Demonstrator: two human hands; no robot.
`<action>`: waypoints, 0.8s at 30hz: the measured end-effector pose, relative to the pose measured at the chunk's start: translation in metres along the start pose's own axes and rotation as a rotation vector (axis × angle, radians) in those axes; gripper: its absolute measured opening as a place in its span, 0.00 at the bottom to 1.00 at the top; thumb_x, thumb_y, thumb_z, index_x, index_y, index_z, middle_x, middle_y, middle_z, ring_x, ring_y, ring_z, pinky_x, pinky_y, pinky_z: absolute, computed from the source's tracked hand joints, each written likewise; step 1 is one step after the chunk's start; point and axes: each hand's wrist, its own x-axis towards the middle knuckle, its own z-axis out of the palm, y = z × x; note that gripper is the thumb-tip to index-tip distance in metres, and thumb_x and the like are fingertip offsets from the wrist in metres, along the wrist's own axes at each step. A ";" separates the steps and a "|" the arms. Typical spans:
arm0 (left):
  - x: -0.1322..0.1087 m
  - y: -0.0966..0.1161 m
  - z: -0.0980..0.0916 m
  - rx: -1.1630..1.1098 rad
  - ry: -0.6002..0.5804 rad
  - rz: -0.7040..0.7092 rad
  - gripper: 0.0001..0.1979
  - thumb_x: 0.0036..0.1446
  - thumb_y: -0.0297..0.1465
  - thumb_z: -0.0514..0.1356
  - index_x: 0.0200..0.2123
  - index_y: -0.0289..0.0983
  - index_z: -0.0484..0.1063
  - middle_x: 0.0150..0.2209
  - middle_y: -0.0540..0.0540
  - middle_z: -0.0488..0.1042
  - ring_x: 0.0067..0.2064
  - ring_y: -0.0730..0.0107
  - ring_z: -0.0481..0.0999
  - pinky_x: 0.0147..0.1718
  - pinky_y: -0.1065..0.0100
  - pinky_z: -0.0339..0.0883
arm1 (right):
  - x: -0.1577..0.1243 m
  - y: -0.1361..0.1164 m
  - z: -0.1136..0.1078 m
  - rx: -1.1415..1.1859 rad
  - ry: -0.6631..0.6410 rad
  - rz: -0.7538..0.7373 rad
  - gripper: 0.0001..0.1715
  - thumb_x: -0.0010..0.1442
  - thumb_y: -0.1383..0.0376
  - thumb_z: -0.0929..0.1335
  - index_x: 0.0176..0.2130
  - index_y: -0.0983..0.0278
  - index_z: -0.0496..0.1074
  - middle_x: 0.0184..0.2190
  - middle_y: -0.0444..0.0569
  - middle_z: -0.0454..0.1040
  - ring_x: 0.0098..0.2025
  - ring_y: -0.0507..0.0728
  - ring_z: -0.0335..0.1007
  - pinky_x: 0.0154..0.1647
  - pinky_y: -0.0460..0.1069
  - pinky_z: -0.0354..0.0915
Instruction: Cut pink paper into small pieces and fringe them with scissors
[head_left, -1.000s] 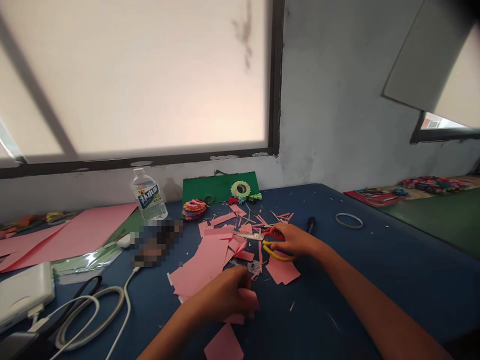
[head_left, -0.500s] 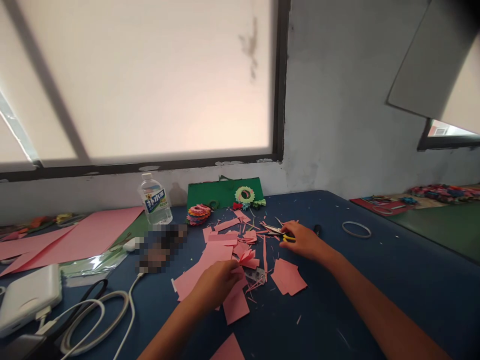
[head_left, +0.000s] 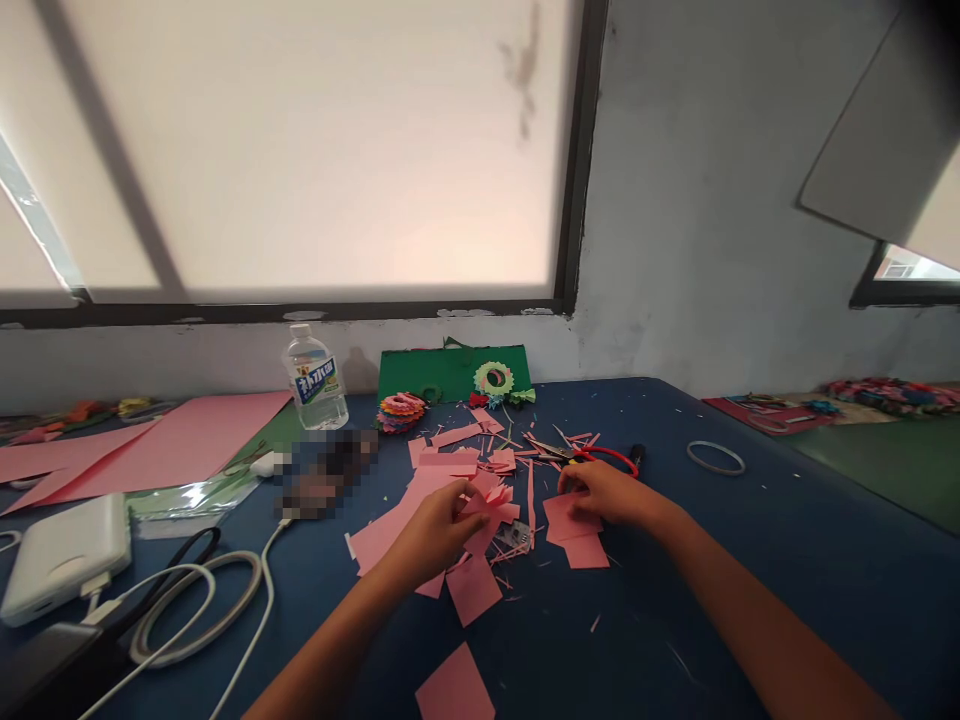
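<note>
My left hand point(head_left: 446, 520) is closed, with thumb and fingers pinching a cut pink paper piece point(head_left: 491, 502) whose strips fan out to the right. My right hand point(head_left: 604, 490) has its fingers curled down onto the upper sheet of a few pink paper squares point(head_left: 586, 551), gripping it near its top edge. Just behind that hand lies a pair of scissors point(head_left: 611, 456) with red and yellow handles, partly covered by the fingers. A clear, printed plastic item point(head_left: 514, 536) lies between the hands, its kind unclear. Pink offcuts point(head_left: 459, 434) are strewn around it.
A water bottle point(head_left: 316, 380), a green board point(head_left: 397, 372) and colourful paper rings point(head_left: 400, 412) stand at the back. White cables point(head_left: 262, 610) and a power bank point(head_left: 67, 560) occupy the left. A bangle-like ring point(head_left: 716, 458) lies right. Another pink square point(head_left: 457, 690) is near the front.
My right hand has let go of the scissors and come down toward me onto the pink squares, which have shifted slightly. My left hand still holds its pink paper. The view has tilted slightly.
</note>
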 end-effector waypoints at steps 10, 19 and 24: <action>0.001 0.004 0.000 -0.262 0.049 -0.013 0.13 0.51 0.41 0.53 0.30 0.36 0.60 0.21 0.53 0.66 0.23 0.72 0.68 0.19 0.73 0.56 | 0.001 -0.012 -0.001 0.212 0.247 -0.126 0.08 0.50 0.66 0.64 0.28 0.62 0.74 0.32 0.48 0.73 0.36 0.56 0.67 0.38 0.49 0.60; 0.000 0.009 0.005 -0.409 -0.018 0.001 0.13 0.53 0.38 0.53 0.35 0.34 0.63 0.26 0.50 0.70 0.24 0.74 0.70 0.22 0.73 0.61 | -0.005 -0.049 0.028 0.545 0.153 -0.216 0.18 0.50 0.54 0.66 0.32 0.66 0.70 0.27 0.46 0.71 0.28 0.51 0.66 0.29 0.46 0.63; -0.004 0.010 0.007 -0.426 -0.127 0.042 0.14 0.50 0.39 0.57 0.32 0.33 0.68 0.23 0.52 0.67 0.23 0.77 0.65 0.20 0.75 0.55 | -0.011 -0.060 0.035 0.531 0.152 -0.237 0.15 0.51 0.56 0.66 0.30 0.66 0.69 0.26 0.45 0.71 0.29 0.51 0.65 0.29 0.45 0.60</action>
